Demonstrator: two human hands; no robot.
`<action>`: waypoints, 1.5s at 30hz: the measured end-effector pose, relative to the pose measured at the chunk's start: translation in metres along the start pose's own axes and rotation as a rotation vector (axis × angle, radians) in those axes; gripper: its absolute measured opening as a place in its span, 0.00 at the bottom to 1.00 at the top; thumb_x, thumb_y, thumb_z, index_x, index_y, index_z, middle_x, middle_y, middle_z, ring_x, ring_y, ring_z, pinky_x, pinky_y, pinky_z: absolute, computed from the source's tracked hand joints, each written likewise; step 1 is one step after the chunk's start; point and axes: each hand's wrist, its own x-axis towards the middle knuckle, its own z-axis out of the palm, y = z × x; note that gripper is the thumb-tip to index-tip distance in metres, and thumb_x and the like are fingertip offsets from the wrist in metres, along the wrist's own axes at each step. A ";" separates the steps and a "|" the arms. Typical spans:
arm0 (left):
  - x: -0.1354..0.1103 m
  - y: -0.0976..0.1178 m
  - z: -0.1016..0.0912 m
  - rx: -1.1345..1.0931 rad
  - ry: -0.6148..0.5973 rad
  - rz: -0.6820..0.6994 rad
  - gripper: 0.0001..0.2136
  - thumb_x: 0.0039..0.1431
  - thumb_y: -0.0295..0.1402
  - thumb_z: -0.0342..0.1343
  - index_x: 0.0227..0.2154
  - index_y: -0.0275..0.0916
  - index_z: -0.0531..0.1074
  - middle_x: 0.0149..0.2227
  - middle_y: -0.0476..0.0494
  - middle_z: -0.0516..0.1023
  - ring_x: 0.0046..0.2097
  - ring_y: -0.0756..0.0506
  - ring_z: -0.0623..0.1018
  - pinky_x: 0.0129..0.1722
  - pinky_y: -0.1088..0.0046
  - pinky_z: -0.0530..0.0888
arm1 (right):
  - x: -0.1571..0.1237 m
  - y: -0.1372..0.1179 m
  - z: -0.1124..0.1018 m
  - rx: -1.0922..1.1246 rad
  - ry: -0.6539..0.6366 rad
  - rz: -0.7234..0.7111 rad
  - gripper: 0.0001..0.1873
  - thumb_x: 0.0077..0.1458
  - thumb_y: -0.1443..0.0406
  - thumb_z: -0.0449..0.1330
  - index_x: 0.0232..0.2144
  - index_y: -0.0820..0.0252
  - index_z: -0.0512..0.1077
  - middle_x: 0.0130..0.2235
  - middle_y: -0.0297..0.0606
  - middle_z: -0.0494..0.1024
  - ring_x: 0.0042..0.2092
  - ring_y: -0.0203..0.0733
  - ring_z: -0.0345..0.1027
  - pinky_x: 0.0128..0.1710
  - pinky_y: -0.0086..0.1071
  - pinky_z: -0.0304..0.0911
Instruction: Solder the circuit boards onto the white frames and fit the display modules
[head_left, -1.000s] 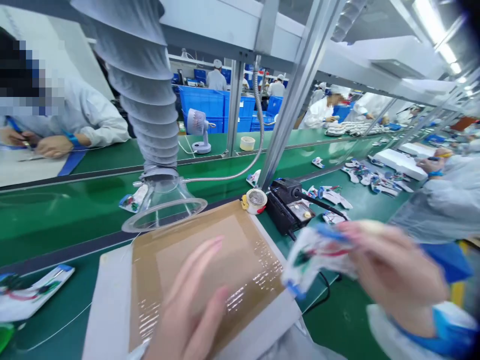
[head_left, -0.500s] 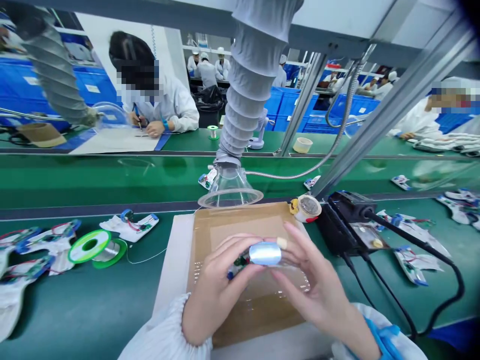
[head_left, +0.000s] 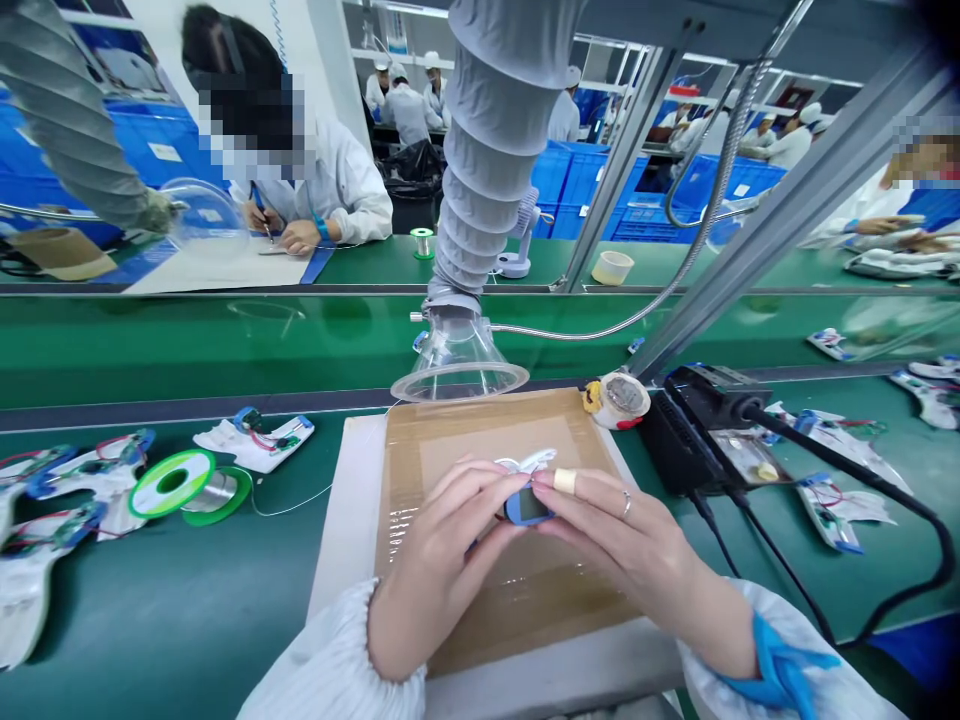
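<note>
Both hands meet over a tape-covered cardboard sheet (head_left: pixel 450 650). Between them is a small white device with a blue-rimmed dark screen (head_left: pixel 529 507), its screen end facing me. My left hand (head_left: pixel 439 560) is closed on the device's left side, fingers above and thumb below. From the right, my right hand (head_left: pixel 637 545) pinches the same device, its fingertips close to the left ones. The fingers hide most of the device's body, and white parts show behind them. A tape wraps one right finger.
Above the sheet hangs a clear fume hood (head_left: pixel 459 380). Left lie a solder spool (head_left: pixel 171 485) and several opened white housings with wired boards (head_left: pixel 259 440). To the right stand a black soldering unit (head_left: pixel 675 440), a tip-cleaner pot (head_left: pixel 624 398) and more housings. A co-worker (head_left: pixel 330 180) sits opposite.
The device has been turned: a shiny silver oval face showed before, and now the blue-rimmed screen does. My right hand has closed in from a spread grip, fingers now nearer the left.
</note>
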 end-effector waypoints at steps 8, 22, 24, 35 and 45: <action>0.000 -0.001 0.005 -0.074 0.008 -0.065 0.17 0.71 0.26 0.57 0.60 0.43 0.70 0.50 0.41 0.79 0.55 0.42 0.77 0.59 0.60 0.75 | -0.010 0.006 -0.001 0.127 -0.014 0.049 0.37 0.65 0.73 0.62 0.71 0.46 0.59 0.57 0.40 0.81 0.54 0.44 0.80 0.56 0.38 0.79; -0.007 -0.002 0.013 0.036 -0.032 -0.021 0.17 0.71 0.26 0.57 0.60 0.41 0.69 0.49 0.41 0.78 0.54 0.42 0.77 0.63 0.56 0.70 | 0.004 0.001 -0.004 0.105 -0.116 0.236 0.05 0.71 0.66 0.55 0.41 0.53 0.71 0.43 0.39 0.79 0.46 0.41 0.79 0.45 0.33 0.78; -0.005 -0.001 0.014 -0.032 -0.019 -0.057 0.17 0.71 0.27 0.57 0.60 0.42 0.69 0.50 0.41 0.78 0.55 0.42 0.76 0.59 0.60 0.73 | 0.000 0.000 -0.006 0.106 -0.124 0.217 0.04 0.71 0.65 0.56 0.43 0.53 0.72 0.46 0.42 0.78 0.50 0.42 0.78 0.49 0.35 0.78; -0.011 0.001 0.021 -0.419 0.032 -0.487 0.19 0.74 0.46 0.53 0.62 0.48 0.72 0.63 0.40 0.73 0.65 0.40 0.73 0.60 0.61 0.77 | -0.030 0.007 0.004 -0.090 0.125 0.005 0.37 0.58 0.76 0.67 0.66 0.46 0.68 0.50 0.38 0.83 0.57 0.51 0.77 0.64 0.49 0.74; -0.009 0.006 0.030 -0.837 -0.037 -0.708 0.24 0.75 0.52 0.44 0.60 0.45 0.74 0.55 0.41 0.81 0.45 0.45 0.83 0.37 0.75 0.80 | -0.003 -0.005 -0.002 0.069 0.147 0.043 0.21 0.62 0.74 0.64 0.56 0.53 0.77 0.54 0.42 0.77 0.63 0.47 0.70 0.61 0.42 0.74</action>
